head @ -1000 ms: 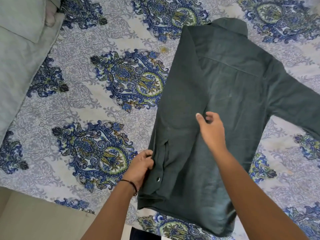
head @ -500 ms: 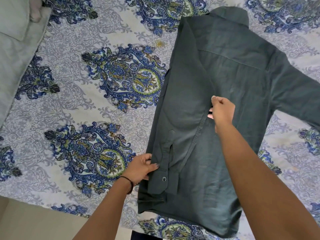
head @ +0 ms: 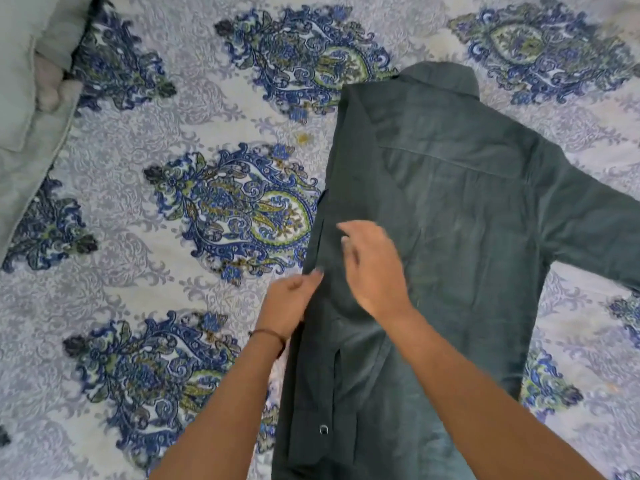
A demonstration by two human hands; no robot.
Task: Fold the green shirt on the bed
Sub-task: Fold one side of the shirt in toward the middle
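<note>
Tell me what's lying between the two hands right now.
Only a narrow strip of the green shirt, its folded-over left side, lies between the left hand and the right hand, as the head view shows.

Soft, even daylight, no hard shadows or glare. The right hand (head: 372, 268) is motion-blurred; wide-angle bending shows toward the frame edges.

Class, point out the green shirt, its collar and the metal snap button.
green shirt (head: 467, 244), head view, middle of the back panel.
collar (head: 440, 76), head view, top band.
metal snap button (head: 323, 429), head view, on the folded sleeve's cuff.
</note>
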